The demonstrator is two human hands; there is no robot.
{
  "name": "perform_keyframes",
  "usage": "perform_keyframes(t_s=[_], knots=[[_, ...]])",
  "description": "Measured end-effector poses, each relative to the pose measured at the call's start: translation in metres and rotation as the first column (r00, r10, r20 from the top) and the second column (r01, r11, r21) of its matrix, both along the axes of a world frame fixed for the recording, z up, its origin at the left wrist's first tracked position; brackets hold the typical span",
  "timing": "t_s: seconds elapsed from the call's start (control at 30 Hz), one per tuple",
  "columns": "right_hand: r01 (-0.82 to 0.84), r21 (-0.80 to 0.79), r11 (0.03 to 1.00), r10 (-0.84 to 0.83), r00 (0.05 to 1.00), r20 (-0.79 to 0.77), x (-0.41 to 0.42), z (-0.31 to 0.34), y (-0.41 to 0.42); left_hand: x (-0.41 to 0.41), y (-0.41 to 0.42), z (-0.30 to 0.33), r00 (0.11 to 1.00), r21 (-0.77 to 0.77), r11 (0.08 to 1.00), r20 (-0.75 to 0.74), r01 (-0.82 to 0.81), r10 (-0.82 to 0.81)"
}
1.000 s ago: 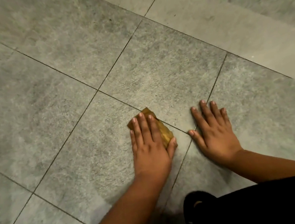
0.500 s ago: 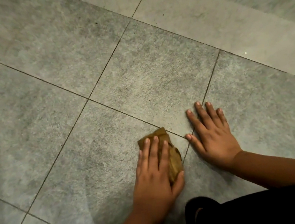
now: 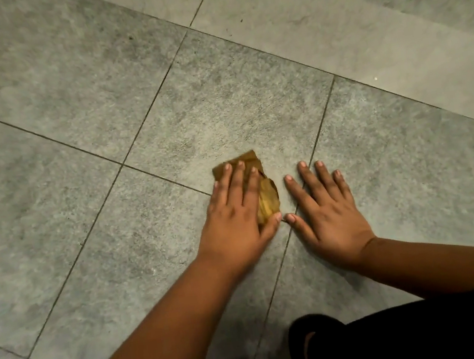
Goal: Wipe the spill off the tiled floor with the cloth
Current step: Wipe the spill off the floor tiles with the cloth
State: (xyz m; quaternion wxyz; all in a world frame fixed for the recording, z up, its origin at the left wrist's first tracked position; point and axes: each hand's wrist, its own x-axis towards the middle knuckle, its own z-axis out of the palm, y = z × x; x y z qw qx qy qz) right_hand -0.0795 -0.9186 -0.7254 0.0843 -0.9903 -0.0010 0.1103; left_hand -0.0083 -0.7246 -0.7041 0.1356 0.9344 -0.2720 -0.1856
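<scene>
Grey tiled floor (image 3: 219,105) fills the view. Since half a second ago the left hand (image 3: 236,214), fingers spread flat on the brown cloth (image 3: 267,196), has pushed it forward across the grout line; the right hand (image 3: 327,212) stays splayed beside it. Scrubbing seems underway; no spill shows.

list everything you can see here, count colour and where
cloth: one, yellow-brown, crumpled on the floor under the left hand
floor: grey speckled tiles with dark grout lines, paler plain band at upper right; no spill clearly visible
dark clothing: one patch, black, bottom right
left hand: one, pressed flat on the cloth, centre
right hand: one, flat on the bare tile, fingers spread, just right of the cloth
</scene>
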Motion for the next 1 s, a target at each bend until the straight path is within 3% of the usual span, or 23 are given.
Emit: perform_keyframes(t_s=[0.23,0.33,0.53,0.63,0.73,0.83,1.0], knots=[[0.001,0.048,0.999,-0.003,0.999,0.032,-0.001,0.0,-0.001,-0.092,0.027,-0.009,0.997,-0.128,0.99,0.049,0.066,-0.06],[-0.002,0.086,0.996,-0.002,0.999,0.049,-0.001,0.0,-0.002,-0.072,0.016,-0.011,0.998,-0.086,0.994,0.029,0.065,-0.062],[0.105,0.4,0.911,-0.172,0.976,0.134,0.009,0.005,-0.012,0.03,-0.024,0.002,0.996,0.069,0.995,-0.059,0.072,-0.068],[0.154,0.502,0.851,-0.263,0.953,0.153,0.027,0.016,-0.01,0.039,-0.026,0.005,0.993,0.001,0.998,-0.095,0.067,-0.067],[0.14,0.551,0.823,-0.267,0.951,0.158,0.051,0.028,0.005,0.021,-0.004,0.004,0.994,-0.104,0.994,-0.103,-0.035,0.025],[0.021,0.492,0.87,-0.098,0.987,0.131,0.069,0.028,0.03,0.001,0.027,-0.004,0.983,-0.053,0.984,-0.068,-0.172,0.169],[-0.098,0.209,0.973,0.101,0.995,-0.003,0.088,0.014,0.049,-0.012,0.055,-0.004,0.963,0.065,0.961,0.03,-0.27,0.268]])
